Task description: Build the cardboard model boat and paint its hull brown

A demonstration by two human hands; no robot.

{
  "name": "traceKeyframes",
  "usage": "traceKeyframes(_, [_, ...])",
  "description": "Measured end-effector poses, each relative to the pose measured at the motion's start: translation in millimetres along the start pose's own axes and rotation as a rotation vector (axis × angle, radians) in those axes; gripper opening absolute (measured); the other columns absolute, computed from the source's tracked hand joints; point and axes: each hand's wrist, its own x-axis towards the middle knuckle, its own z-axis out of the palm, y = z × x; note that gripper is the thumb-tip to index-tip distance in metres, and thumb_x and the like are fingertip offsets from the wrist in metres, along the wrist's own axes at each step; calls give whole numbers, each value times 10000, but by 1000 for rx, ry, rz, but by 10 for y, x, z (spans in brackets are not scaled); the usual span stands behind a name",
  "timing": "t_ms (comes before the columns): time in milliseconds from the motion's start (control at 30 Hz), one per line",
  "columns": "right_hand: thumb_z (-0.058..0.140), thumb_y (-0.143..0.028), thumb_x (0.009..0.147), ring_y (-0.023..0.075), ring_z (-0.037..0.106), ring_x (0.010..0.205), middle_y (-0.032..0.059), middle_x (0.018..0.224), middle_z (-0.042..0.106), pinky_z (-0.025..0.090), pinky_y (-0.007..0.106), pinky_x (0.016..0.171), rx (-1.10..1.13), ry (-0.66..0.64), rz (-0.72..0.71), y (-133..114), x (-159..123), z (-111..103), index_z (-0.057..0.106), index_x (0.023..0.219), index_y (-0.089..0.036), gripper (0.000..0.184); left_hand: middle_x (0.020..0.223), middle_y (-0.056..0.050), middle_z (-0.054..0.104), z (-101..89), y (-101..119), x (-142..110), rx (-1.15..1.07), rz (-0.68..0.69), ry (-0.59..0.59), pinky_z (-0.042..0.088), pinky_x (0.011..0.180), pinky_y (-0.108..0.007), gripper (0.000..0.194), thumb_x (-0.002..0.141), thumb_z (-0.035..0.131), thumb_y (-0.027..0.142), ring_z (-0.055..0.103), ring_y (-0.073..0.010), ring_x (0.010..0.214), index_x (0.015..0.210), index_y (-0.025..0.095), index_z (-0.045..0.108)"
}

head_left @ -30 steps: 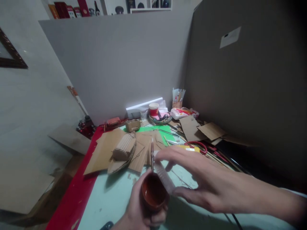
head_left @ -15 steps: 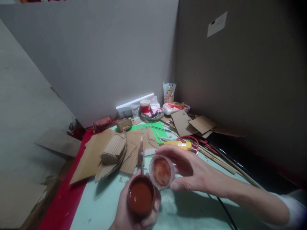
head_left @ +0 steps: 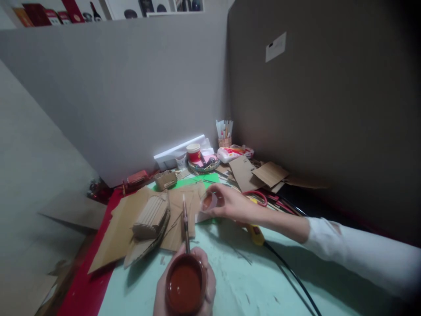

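My left hand [head_left: 209, 281] is wrapped round a small brown cup [head_left: 187, 258] of reddish-brown liquid [head_left: 184, 283] at the bottom of the view. A paintbrush [head_left: 186, 224] points away from me, tip up, its lower end hidden behind the cup at my fingers. Farther out, my right hand [head_left: 227, 200] grips a small clear plastic cup [head_left: 206, 204] with reddish-brown residue inside. That cup is tilted, by the edge of the cardboard sheets. Left of the brush, a block of layered cardboard [head_left: 151, 216] rests on a curved cardboard piece [head_left: 142, 252].
A yellow tool [head_left: 256, 235] with a black cord [head_left: 292, 274] lies under my right forearm. Red-handled scissors [head_left: 258, 196], cardboard pieces [head_left: 271, 173] and sticks lie right. Behind stand a red paper cup [head_left: 194, 153] and a brush holder [head_left: 225, 139]. Grey panels [head_left: 148, 87] enclose the table.
My right hand has carried the plastic cup forward, away from the brown cup. My left hand still holds the brown cup, now slightly lower in view. The camera has tilted up.
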Motion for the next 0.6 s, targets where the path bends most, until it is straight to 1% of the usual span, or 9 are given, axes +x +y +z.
traceKeyframes(67, [675,-304,925,222,634,997,70,1114,642,535,431,878,-98,-3,-16,4,145,75,623,1115,-139,257,674,-44,680,-11,-16,21,-14,33,-19,472,507,-228,138,806,684,291,647,-162,580,813,156,654])
traceKeyframes(100, [653,-312,944,221,635,1000,71,1116,642,536,433,881,-142,0,-14,7,209,119,625,1125,-139,251,670,-45,677,-20,-24,37,-21,42,-20,466,494,-228,138,808,681,289,644,-162,568,813,154,650])
traceKeyframes(200, [635,-329,960,217,643,985,78,1133,641,551,421,858,-258,3,18,35,369,255,619,1158,-140,275,600,-29,645,-64,-46,100,-4,55,-33,432,444,-220,153,830,669,292,594,-140,473,776,155,628])
traceKeyframes(300, [628,-337,965,215,648,979,84,1153,636,563,411,838,-353,2,37,96,468,350,611,1183,-142,293,514,-9,591,-122,-69,151,-7,89,-41,388,397,-208,207,863,650,311,536,-123,400,722,168,599])
traceKeyframes(333, [627,-338,965,219,646,991,86,1163,633,561,415,845,-384,8,34,121,488,368,610,1187,-143,296,525,-11,600,-137,-75,157,-32,96,-26,388,394,-204,212,862,656,315,547,-124,411,720,171,597])
traceKeyframes(400, [629,-340,963,232,635,1030,90,1187,626,550,436,874,-443,28,19,174,512,386,609,1194,-145,303,604,-27,654,-154,-78,146,-97,94,22,427,420,-201,185,845,686,310,611,-137,490,747,170,614])
traceKeyframes(500, [631,-345,960,246,619,1074,94,1213,617,530,462,912,-508,46,-15,266,528,394,610,1199,-147,310,751,-49,724,-149,-46,93,-178,39,77,521,539,-201,134,819,725,280,701,-161,681,823,166,655])
traceKeyframes(567, [631,-347,960,246,619,1073,94,1214,617,529,464,914,-523,50,-38,328,529,394,610,1199,-147,312,757,-61,733,-135,-7,64,-187,-25,70,532,546,-203,128,834,712,282,715,-172,700,836,162,667])
traceKeyframes(600, [631,-346,960,245,621,1070,94,1212,617,530,462,911,-523,52,-50,351,524,388,610,1198,-147,310,723,-71,728,-129,11,59,-164,-62,29,515,500,-200,150,844,702,301,709,-176,645,826,155,672])
